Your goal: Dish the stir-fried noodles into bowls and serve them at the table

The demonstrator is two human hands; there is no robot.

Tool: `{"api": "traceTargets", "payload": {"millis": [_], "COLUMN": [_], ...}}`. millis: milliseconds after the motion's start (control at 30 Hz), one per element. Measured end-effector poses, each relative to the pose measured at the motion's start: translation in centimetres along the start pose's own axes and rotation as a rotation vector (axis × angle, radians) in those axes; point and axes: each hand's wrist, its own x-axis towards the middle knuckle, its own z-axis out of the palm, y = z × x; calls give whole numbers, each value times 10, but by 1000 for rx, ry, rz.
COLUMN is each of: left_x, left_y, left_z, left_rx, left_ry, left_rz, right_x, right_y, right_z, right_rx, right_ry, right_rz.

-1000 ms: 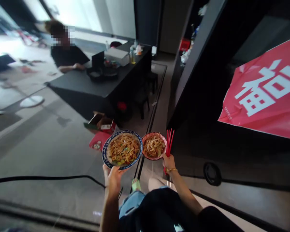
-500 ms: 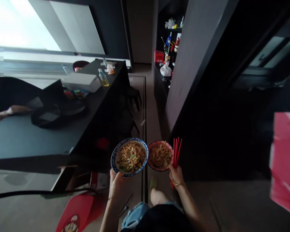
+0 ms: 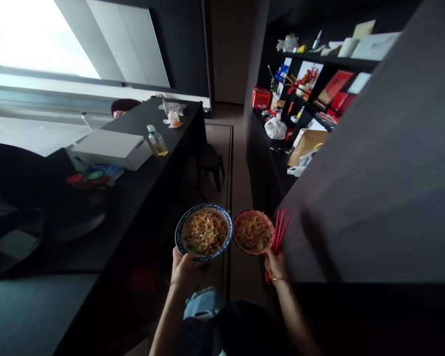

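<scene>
**Left hand (image 3: 183, 267) on blue bowl (image 3: 178, 237); right hand (image 3: 276, 264) on red bowl (image 3: 270, 230) plus chopsticks (image 3: 281, 230)**

Both hands gripping. Left: thumb at the near rim of blue bowl, rest of grip tucked under, mostly hidden. Right: pinches red bowl at its near right edge, chopsticks clasped in the same grip, lower ends poking out below the hand.

Key relation: both bowls sit just ahead of the hands, held up over the aisle, side by side, blue left, red right. Rims meet in view; cannot tell if touching. Bowls look tipped slightly toward the camera. Chopsticks' long axis runs roughly away from the wearer, far ends fanning right, just beside red bowl. Right hand nearest them. Tabletop (image 3: 139, 116) lies left, so left hand is nearer to it; shelf (image 3: 333, 58) lies right, ahead of right hand.

Count: two hands, two bowls, noodles (image 3: 205, 232) in each, so two portions. Chopsticks: at least three, exact number unclear, overlapping. On tabletop: one white box (image 3: 111, 148), one bottle (image 3: 157, 142) beside it, two jars (image 3: 98, 179), blurry. One stool (image 3: 210, 165) in clear view, beside tabletop.
</scene>
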Motion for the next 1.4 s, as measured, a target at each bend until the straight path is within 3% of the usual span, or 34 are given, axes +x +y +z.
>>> {"api": "traceTargets", "payload": {"millis": [200, 333, 467, 600, 767, 900, 1000, 1200, 1400], "left_x": [157, 259, 357, 441, 534, 617, 687, 828, 959], "left_y": [56, 67, 70, 87, 123, 150, 170, 215, 258], "left_z": [96, 158, 224, 284, 331, 349, 348, 310, 272], "left_rx": [-16, -78, -130, -201, -272, -356, -427, -504, -599], "left_ry": [-71, -80, -10, 104, 209, 303, 369, 596, 836], "left_rz": [-38, -32, 6, 28, 83, 168, 244, 317, 419], "right_x": [136, 246, 367, 474, 576, 638, 680, 744, 750], "right_y": [-75, -114, -157, -211, -270, -298, -309, -316, -292], "right_z": [101, 155, 213, 279, 378, 481, 578, 806, 1037], "right_rx": [75, 40, -18, -132, -200, -205, -208, -272, -416], "right_ry": [24, 14, -65, -168, -270, -371, -447, -667, -843], "right_rz": [17, 17, 11, -18, -34, -49, -58, -111, -372]}}
